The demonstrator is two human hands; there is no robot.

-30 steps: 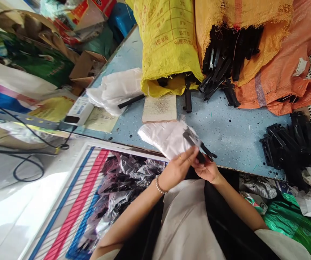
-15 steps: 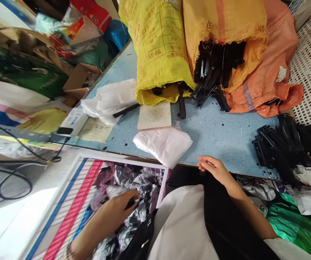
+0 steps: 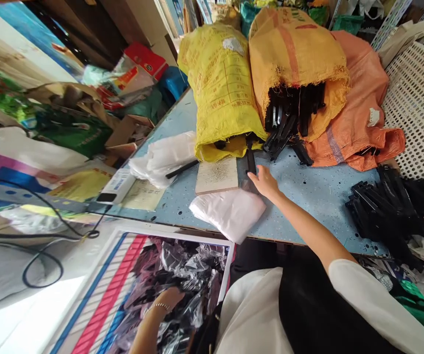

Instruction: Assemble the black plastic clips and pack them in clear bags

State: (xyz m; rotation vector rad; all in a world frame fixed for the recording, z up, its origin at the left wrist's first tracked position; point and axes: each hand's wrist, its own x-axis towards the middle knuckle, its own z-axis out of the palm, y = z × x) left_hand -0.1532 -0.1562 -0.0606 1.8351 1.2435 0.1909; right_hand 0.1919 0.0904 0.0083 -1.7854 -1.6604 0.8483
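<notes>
My right hand is stretched across the pale blue speckled bench to a short black plastic bar lying at the mouth of the yellow woven sack. I judge the step in hand to be fetching one loose bar. The fingertips lie on the bar's near end, loosely curled, and I cannot tell whether they pinch it or only touch it. My left hand is low at the near left, well apart from the bar, down among the clear-wrapped black pieces in the red-and-blue striped woven bag. Its fingers are sunk in the wrappers, so their state is hidden from me. Just near of the right hand lies the flat stack of white plastic sleeves, and left of the bar a small beige board. To lift cleanly, I think the fingers must close across the bar's width and draw it clear of the sack's folded lip.
</notes>
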